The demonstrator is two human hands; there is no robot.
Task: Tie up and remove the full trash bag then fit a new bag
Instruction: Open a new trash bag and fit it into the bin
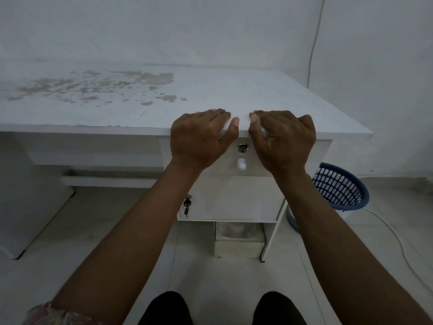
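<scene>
Pale room, white walls, tiled floor [234,273]. White desk [187,97] across the far half, top stained brown at far left. 2 bare hands at the desk's near edge, right of centre. Left hand [199,137] palm down, fingers laid flat on the top, thumb hooked over the edge. Right hand [283,139] just beside it, fingers curled on the top, thumb over the edge too. Something white and thin seems pressed under both hands; cannot tell if it is a bag or just the desk surface, so grip unclear: fingers bent, not closed into fists.

Drawer unit under the hands: keyhole lock [243,147] between the 2 thumbs, white knob [241,163] just below it. Lower lock with key [187,205] hanging, left side of the cabinet door.

Blue perforated basket [339,187] on the floor at right, beside the desk's right end, tilted; no bag visible on it. White cable [314,43] down the right wall. Patterned sleeve [54,313] at bottom left, dark knees at bottom centre.
</scene>
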